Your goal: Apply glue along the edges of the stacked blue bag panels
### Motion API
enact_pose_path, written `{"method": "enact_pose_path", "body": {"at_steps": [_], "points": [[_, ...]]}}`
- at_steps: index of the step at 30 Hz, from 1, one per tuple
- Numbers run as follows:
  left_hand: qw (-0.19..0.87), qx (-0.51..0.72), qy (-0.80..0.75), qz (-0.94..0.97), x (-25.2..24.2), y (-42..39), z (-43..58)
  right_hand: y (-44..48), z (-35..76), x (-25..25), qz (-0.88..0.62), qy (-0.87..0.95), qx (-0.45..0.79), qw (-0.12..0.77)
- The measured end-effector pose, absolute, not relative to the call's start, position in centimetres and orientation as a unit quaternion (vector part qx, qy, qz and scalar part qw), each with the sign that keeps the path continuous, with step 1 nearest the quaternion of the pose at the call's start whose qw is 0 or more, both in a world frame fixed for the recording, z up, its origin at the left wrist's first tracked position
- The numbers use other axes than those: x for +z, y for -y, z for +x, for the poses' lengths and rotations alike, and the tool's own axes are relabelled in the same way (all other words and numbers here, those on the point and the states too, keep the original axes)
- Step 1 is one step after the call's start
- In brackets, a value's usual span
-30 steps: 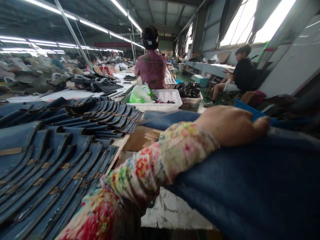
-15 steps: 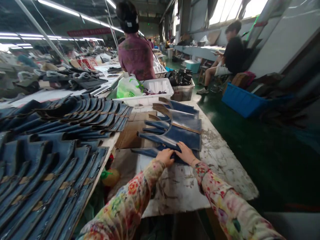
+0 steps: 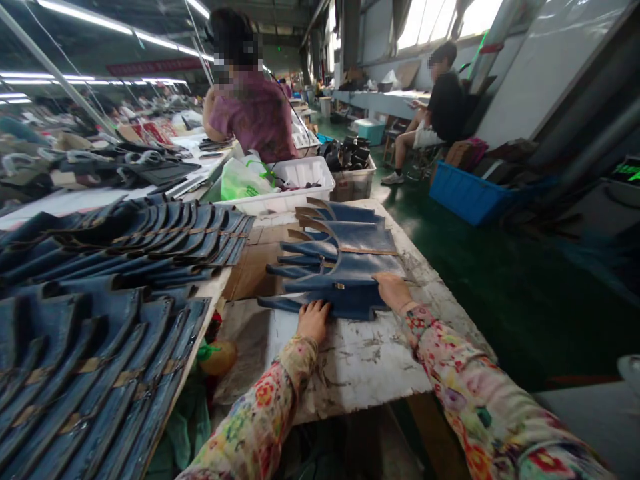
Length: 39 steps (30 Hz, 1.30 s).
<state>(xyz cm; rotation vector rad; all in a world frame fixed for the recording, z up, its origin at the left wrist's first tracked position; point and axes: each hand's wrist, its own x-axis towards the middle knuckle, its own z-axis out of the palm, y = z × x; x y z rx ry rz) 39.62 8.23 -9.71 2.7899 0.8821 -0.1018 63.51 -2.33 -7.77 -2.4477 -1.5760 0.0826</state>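
Several dark blue leather pieces (image 3: 340, 267) lie fanned out in an overlapping row on the paint-stained white table (image 3: 360, 360). My left hand (image 3: 313, 320) rests on the near left edge of the nearest piece, fingers curled down onto it. My right hand (image 3: 393, 290) presses flat on the right end of that same piece, fingers stretched out. Both arms wear flowered sleeves.
Rows of more blue pieces (image 3: 100, 320) cover boards at the left. A white bin (image 3: 300, 180) with a green bag (image 3: 240, 180) stands behind the row. A person in a purple shirt (image 3: 255, 113) works beyond it. Another person sits at the right by a blue crate (image 3: 465, 193).
One second ago my left hand lay on a blue piece held close to the camera. Since then both hands have come down to the table row and slid apart along the nearest piece.
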Motion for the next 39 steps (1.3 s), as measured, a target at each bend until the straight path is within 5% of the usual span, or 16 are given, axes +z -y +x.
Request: {"method": "enact_pose_path", "body": {"at_steps": [10,19,25,32,39], "points": [[0.096,-0.031,-0.315,0.944,-10.4,-8.4,39.8,21.6,61.8,-14.3,-0.873,0.469,-0.061,0.120],[0.069,-0.040,-0.308,0.948,-7.5,-8.9,40.7,23.3,64.2,-15.0,-0.855,0.493,-0.065,0.149],[0.036,0.031,-0.308,0.950,0.2,-10.3,39.0,24.3,64.7,-15.7,-0.853,0.495,-0.066,0.154],[-0.035,0.300,-0.247,0.921,13.2,-9.8,37.0,24.4,64.9,-16.6,-0.854,0.489,-0.070,0.165],[-0.061,0.270,-0.193,0.941,20.2,-9.1,41.8,24.4,64.7,-16.8,-0.851,0.497,-0.053,0.162]]}}
